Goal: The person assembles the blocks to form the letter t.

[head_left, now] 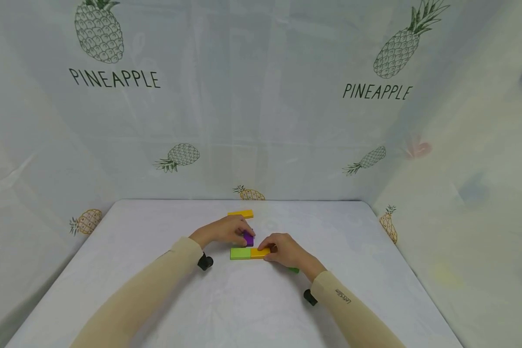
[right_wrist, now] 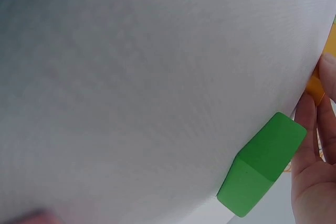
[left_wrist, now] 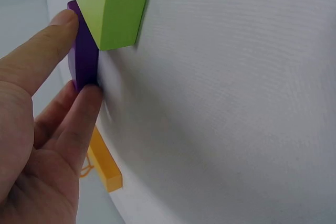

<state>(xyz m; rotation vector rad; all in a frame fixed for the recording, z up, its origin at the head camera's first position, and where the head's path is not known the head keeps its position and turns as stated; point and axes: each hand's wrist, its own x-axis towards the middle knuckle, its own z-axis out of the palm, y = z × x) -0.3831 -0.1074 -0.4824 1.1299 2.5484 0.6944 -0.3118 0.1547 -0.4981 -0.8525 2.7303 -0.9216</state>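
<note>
In the head view my left hand (head_left: pixel 226 229) pinches a small purple block (head_left: pixel 249 239) between thumb and fingers. The left wrist view shows the thumb on one end of that block and fingertips at the other. Just in front of it lies a light green block (head_left: pixel 240 253). An orange-yellow block (head_left: pixel 259 253) meets the light green one end to end on its right. My right hand (head_left: pixel 286 250) grips the free end of this orange-yellow block with thumb and fingers. A darker green block (right_wrist: pixel 262 163), partly hidden in the head view, lies under the right wrist.
Behind the left hand another orange-yellow block (head_left: pixel 241 213) lies towards the far edge of the white table (head_left: pixel 226 304). A blurred reddish thing (right_wrist: pixel 37 217) shows at a corner of the right wrist view. A pineapple-print curtain (head_left: pixel 261 111) hangs behind the table.
</note>
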